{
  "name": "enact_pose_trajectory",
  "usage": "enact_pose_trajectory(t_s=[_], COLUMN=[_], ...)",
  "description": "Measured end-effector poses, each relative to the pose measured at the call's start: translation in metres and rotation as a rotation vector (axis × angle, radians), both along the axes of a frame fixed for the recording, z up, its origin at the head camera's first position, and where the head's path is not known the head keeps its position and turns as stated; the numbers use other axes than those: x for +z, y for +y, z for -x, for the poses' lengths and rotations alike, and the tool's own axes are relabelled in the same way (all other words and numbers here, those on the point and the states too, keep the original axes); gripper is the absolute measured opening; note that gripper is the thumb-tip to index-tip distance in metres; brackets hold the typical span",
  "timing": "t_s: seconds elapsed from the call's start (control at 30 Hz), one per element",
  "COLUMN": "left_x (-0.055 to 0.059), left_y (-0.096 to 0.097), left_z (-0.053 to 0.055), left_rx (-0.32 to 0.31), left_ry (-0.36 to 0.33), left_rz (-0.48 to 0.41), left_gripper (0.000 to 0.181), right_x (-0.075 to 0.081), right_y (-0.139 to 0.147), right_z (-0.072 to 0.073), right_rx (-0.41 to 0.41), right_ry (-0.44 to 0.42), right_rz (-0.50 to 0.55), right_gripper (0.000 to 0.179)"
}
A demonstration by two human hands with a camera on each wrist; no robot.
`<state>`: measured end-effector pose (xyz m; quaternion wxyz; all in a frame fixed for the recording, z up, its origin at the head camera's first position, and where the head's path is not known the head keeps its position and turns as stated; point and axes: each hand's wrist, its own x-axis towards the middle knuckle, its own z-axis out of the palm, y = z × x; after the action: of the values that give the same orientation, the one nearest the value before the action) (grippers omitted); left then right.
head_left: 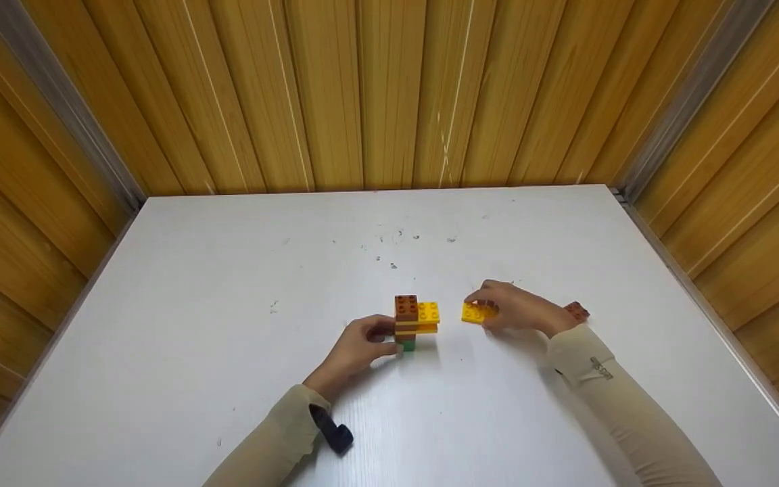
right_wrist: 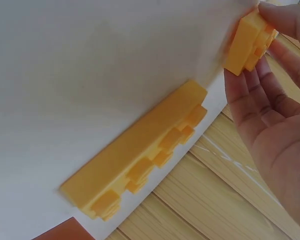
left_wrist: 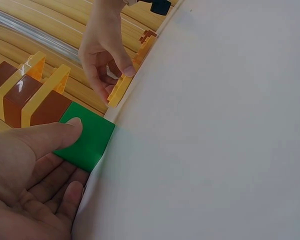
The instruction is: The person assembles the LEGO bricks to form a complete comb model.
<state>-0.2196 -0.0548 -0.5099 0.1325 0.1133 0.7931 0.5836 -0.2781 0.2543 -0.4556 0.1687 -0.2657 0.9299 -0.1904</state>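
Note:
A small tower of toy building bricks (head_left: 406,308) stands upright near the table's middle. Its base is a green brick (left_wrist: 87,137), with brown bricks (left_wrist: 21,97) and thin yellow bricks (left_wrist: 40,100) alternating above. The yellow ones jut out to the right. My left hand (head_left: 360,348) grips the green base, thumb flat on its near face. To the right of the tower, my right hand (head_left: 516,310) pinches a yellow brick (right_wrist: 245,45) between thumb and fingers, close over the tabletop. Another, longer yellow brick (right_wrist: 135,150) lies studded along one side in the right wrist view.
A brown brick (head_left: 576,311) lies beyond my right wrist, partly covered by it. The white table (head_left: 159,325) has small dark marks toward its far side. Wood-patterned walls (head_left: 389,95) rise behind and at both sides. A black strap (head_left: 332,431) sits on my left wrist.

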Motion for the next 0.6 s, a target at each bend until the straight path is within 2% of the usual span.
enact_pose_trajectory(t_s=[0.27,0.6], left_x=[0.001,-0.001], left_y=[0.0,0.0], left_z=[0.0,0.0], left_rx=[0.003,-0.001], left_ry=[0.016,0.012], left_rz=[0.017,0.031], left_gripper=[0.04,0.04], right_x=[0.011,0.027], right_y=[-0.001,-0.007], right_z=[0.001,0.003], right_rx=[-0.001,0.071], right_ry=[-0.004,0.008], right_rz=[0.05,0.05], right_gripper=[0.044,0.044])
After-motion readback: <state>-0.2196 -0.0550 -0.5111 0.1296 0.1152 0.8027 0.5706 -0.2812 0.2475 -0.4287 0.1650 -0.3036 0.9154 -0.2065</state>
